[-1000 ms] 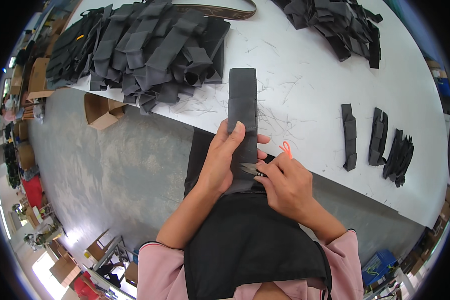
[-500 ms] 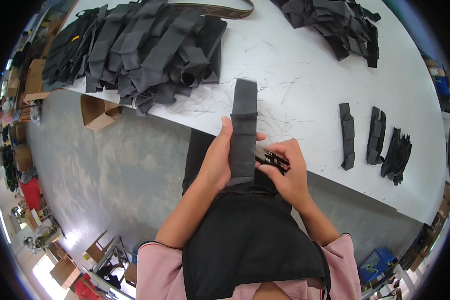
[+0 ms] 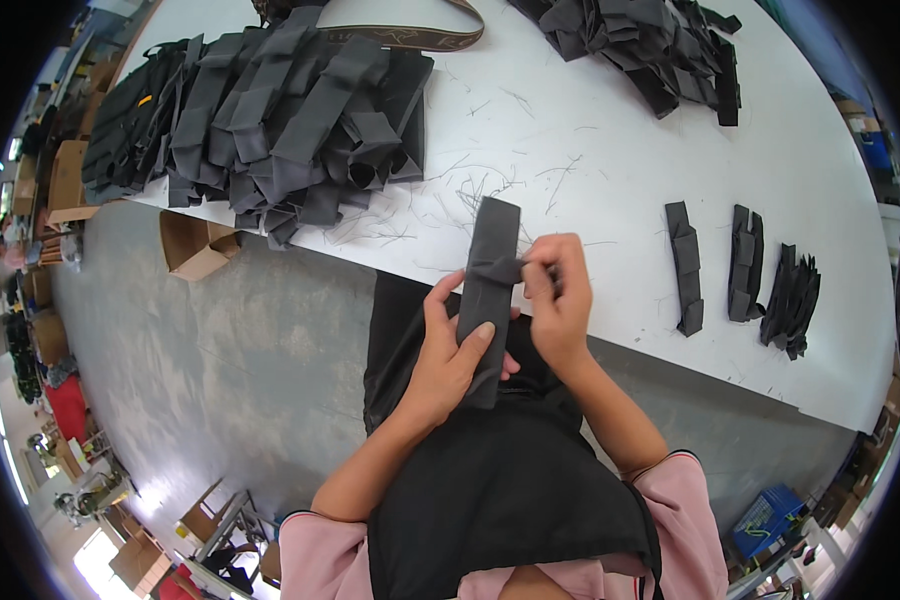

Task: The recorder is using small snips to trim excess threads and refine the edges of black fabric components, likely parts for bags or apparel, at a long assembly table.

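Note:
A dark grey folded fabric strip (image 3: 485, 315) stands lengthwise in front of my apron, at the table's near edge. My left hand (image 3: 448, 355) is closed round its lower half, thumb on the front face and fingertips showing past the right edge. At the strip's right edge my right hand (image 3: 562, 295) pinches a raised fold or flap partway up. Something dark and blurred shows inside the right hand's curled fingers; thread snips were seen there earlier, but their shape is now mostly hidden.
A large heap of dark strips (image 3: 290, 120) lies on the white table (image 3: 530, 140) at left, another pile (image 3: 650, 50) far right. Several finished-looking strips (image 3: 685, 270) lie at right. Loose thread clippings (image 3: 490, 185) scatter ahead. A patterned strap (image 3: 420, 38) lies behind; an open carton (image 3: 195, 245) sits below.
My right hand has moved up along the strip and now pinches its fold; the snips have gone from clear view. My left thumb has come down onto the strip's front, which sits slightly lower.

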`<state>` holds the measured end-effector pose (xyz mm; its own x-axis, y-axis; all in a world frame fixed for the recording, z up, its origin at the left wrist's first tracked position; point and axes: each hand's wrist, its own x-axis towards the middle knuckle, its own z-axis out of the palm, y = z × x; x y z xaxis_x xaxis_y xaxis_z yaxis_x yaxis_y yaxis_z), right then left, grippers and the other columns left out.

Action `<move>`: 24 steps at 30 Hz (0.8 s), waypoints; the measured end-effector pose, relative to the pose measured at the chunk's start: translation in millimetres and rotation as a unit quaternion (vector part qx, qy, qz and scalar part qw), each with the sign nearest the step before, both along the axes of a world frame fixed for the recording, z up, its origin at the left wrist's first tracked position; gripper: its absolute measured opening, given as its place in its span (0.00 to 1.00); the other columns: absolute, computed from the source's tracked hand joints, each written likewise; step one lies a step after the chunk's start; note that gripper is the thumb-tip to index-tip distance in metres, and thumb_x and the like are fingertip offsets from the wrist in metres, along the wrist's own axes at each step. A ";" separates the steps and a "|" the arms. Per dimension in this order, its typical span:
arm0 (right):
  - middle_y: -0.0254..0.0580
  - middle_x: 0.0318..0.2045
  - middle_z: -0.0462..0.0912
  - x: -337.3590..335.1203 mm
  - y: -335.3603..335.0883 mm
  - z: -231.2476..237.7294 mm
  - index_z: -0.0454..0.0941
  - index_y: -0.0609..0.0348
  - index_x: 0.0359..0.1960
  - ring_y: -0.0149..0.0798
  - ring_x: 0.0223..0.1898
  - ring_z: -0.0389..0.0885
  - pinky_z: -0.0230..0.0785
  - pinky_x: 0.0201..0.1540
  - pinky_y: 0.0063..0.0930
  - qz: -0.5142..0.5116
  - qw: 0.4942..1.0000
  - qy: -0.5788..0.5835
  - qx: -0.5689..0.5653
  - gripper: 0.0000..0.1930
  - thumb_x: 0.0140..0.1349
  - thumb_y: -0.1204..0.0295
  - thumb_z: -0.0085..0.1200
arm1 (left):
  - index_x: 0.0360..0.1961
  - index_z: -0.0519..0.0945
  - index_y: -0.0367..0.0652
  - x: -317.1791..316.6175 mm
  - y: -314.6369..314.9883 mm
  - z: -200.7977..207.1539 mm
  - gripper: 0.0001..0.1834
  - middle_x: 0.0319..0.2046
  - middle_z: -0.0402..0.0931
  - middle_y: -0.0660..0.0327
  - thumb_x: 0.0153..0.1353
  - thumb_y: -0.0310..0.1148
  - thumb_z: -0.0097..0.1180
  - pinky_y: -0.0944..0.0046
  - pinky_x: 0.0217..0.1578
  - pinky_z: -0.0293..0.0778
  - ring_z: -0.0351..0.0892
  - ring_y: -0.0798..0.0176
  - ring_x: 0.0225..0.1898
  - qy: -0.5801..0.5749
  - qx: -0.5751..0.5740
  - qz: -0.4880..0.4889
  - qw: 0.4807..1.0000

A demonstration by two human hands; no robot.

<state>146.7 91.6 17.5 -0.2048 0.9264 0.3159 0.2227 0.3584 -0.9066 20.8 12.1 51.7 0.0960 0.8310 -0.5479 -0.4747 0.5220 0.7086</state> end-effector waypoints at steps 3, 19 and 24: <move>0.24 0.20 0.65 -3.5 5.5 12.9 0.69 0.58 0.32 0.17 0.17 0.59 0.55 0.18 0.14 -0.049 0.923 0.202 -0.323 0.08 0.67 0.67 0.45 | 0.58 0.51 0.41 -0.5 -12.2 -4.7 0.23 0.47 0.70 0.51 0.66 0.29 0.43 0.63 0.38 0.76 0.78 0.61 0.37 -0.031 -0.029 -0.005 0.999; 0.27 0.24 0.71 5.5 -6.2 -0.4 0.76 0.61 0.38 0.20 0.20 0.66 0.57 0.17 0.14 0.153 0.859 0.066 -0.484 0.09 0.63 0.69 0.48 | 0.29 0.74 0.35 -25.5 -3.1 -5.3 0.26 0.50 0.68 0.54 0.42 0.48 0.68 0.50 0.59 0.56 0.66 0.50 0.53 0.463 0.303 -0.167 0.816; 0.38 0.33 0.74 30.8 -38.7 32.6 0.76 0.58 0.40 0.34 0.26 0.73 0.66 0.27 0.25 0.024 0.977 -0.036 -0.208 0.11 0.54 0.75 0.58 | 0.36 0.76 0.35 -30.0 -7.2 -14.9 0.28 0.54 0.66 0.56 0.44 0.48 0.67 0.55 0.58 0.58 0.62 0.52 0.58 0.292 0.204 -0.079 0.931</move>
